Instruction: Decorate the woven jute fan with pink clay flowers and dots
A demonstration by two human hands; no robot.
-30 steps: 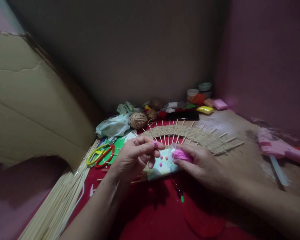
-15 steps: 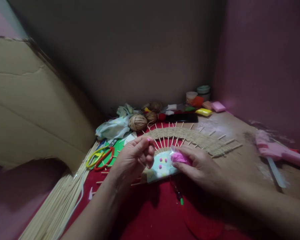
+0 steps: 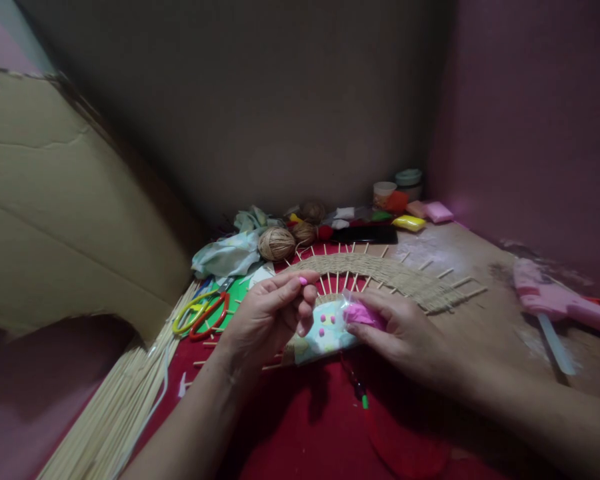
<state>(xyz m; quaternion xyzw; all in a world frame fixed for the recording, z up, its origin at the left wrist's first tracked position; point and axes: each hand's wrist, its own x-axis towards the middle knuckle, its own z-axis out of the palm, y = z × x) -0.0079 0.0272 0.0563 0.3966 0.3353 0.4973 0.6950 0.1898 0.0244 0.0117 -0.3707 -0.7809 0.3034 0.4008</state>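
Between thumb and forefinger, my left hand [image 3: 275, 307] pinches a small bit of pink clay [image 3: 303, 281]. My right hand [image 3: 400, 330] is closed on a clear packet of pink clay [image 3: 364, 315], held just above the fabric. Below and between the hands lies a pale blue fabric piece [image 3: 317, 343] with several small pink balls [image 3: 323, 331] on it. It sits at the centre of a fan-shaped woven piece [image 3: 375, 267] of twine and thin sticks. My left hand hides part of the weaving.
Scissors [image 3: 200, 317] with yellow and red handles lie at the left, beside a bundle of sticks [image 3: 115, 400]. Twine balls [image 3: 276, 244], a black phone [image 3: 365, 235] and a yellow clay packet [image 3: 410, 223] line the back. A pink glue gun [image 3: 545, 293] rests at the right.
The forefinger of my left hand has straightened, and more of the pink bit shows at the fingertips. My right hand keeps the packet in nearly the same place.
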